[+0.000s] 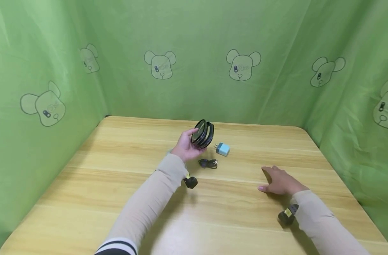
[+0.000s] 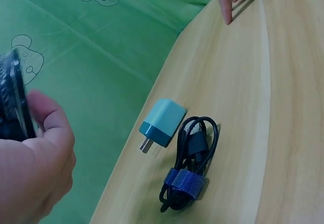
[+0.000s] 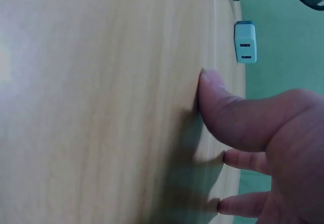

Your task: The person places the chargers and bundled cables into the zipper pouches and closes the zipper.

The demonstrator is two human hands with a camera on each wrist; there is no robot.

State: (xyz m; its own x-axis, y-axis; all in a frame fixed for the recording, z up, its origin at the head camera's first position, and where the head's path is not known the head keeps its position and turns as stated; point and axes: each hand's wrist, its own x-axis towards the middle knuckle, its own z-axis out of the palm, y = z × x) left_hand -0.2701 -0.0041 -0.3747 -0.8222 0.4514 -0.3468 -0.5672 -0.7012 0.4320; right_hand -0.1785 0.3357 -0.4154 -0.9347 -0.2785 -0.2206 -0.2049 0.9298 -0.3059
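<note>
- Head view: near the centre, the left hand (image 1: 187,148) grips a black round item (image 1: 204,134), thumb against its left face.
- Right of the item, a blue charger (image 1: 224,149) lies on the wooden table (image 1: 111,205), prongs pointing left; a coiled black cable (image 1: 208,163) sits just below, left of the charger.
- At lower right, the right hand (image 1: 280,181) is relaxed, thumb and fingers spread apart.
- Left wrist view: the item stands at the left edge, in the left hand; a blue strap (image 2: 186,182) binds the cable, below centre.
- Right wrist view: the charger shows 2 ports at upper right, above the right hand's extended thumb; the item's rim enters the top right corner.
</note>
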